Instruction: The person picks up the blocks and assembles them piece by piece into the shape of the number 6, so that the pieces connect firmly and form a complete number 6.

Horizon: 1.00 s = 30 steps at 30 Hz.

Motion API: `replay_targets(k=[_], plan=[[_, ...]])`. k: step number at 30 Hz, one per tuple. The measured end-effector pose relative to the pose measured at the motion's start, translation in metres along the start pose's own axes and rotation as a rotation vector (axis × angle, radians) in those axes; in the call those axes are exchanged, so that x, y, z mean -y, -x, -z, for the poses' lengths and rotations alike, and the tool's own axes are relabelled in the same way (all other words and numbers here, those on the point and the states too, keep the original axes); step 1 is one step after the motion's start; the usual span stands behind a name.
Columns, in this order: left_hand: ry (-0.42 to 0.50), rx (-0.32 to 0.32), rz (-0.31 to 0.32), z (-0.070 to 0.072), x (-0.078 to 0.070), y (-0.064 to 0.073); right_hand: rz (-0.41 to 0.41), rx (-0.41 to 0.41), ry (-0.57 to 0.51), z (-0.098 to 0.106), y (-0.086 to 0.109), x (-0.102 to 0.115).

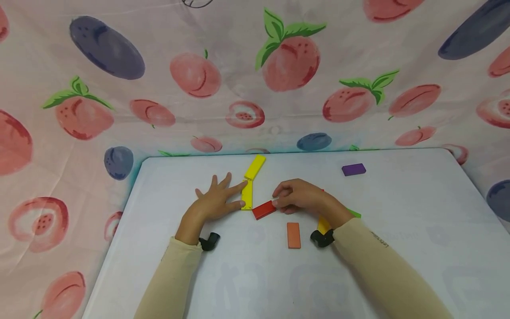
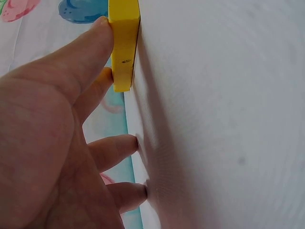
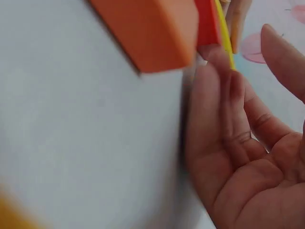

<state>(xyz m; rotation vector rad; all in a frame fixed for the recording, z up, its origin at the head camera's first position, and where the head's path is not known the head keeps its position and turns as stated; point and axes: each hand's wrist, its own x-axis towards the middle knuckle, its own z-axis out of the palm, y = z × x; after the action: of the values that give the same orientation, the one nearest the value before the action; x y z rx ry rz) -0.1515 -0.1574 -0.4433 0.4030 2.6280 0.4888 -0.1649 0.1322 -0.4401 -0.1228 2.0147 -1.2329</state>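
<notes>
My left hand (image 1: pixel 213 201) spreads its fingers, with thumb and index fingertips resting on a yellow block (image 1: pixel 249 195). In the left wrist view those two fingers touch one face of the yellow block (image 2: pixel 125 43), while two other fingertips meet the white tabletop. A second yellow block (image 1: pixel 255 167) lies end to end with it, angled right. One end of a red block (image 1: pixel 264 210) lies close to the near end of the first yellow block. At its other end, my right hand (image 1: pixel 300 195) pinches the red block with curled fingers; one finger stands apart.
An orange block (image 1: pixel 294 235) lies nearer me, close to the right hand. Beneath the right forearm, a yellow-orange block (image 1: pixel 323 225) and a green block (image 1: pixel 353 213) are partly hidden. A purple block (image 1: pixel 353 169) sits at the back right. Fruit-patterned cloth (image 1: pixel 247 66) hangs behind the table.
</notes>
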Motion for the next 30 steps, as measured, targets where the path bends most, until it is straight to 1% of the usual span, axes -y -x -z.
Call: replay_targets(k=[5, 7, 10, 12, 16, 25, 30], plan=[[-0.011, -0.006, -0.008, -0.001, 0.001, -0.001, 0.033, -0.037, 0.156, 0.007, 0.020, -0.002], [-0.012, -0.006, -0.009, -0.002, 0.002, -0.002, 0.047, -0.028, 0.217, 0.009, 0.028, -0.004], [-0.012, -0.007, -0.011, -0.002, 0.002, -0.001, 0.059, -0.002, 0.274, 0.009, 0.037, -0.007], [-0.011, -0.006, -0.009, -0.001, 0.001, -0.001, 0.068, 0.016, 0.296, 0.008, 0.041, -0.010], [-0.007, -0.004, -0.007, 0.000, 0.001, 0.001, 0.083, 0.026, 0.316, 0.004, 0.045, -0.015], [-0.002, -0.005, -0.013, -0.001, 0.001, 0.002, 0.089, 0.021, 0.356, -0.003, 0.045, -0.021], [-0.008, -0.001, -0.018, -0.001, 0.003, 0.001, 0.090, -0.001, 0.388, -0.010, 0.046, -0.023]])
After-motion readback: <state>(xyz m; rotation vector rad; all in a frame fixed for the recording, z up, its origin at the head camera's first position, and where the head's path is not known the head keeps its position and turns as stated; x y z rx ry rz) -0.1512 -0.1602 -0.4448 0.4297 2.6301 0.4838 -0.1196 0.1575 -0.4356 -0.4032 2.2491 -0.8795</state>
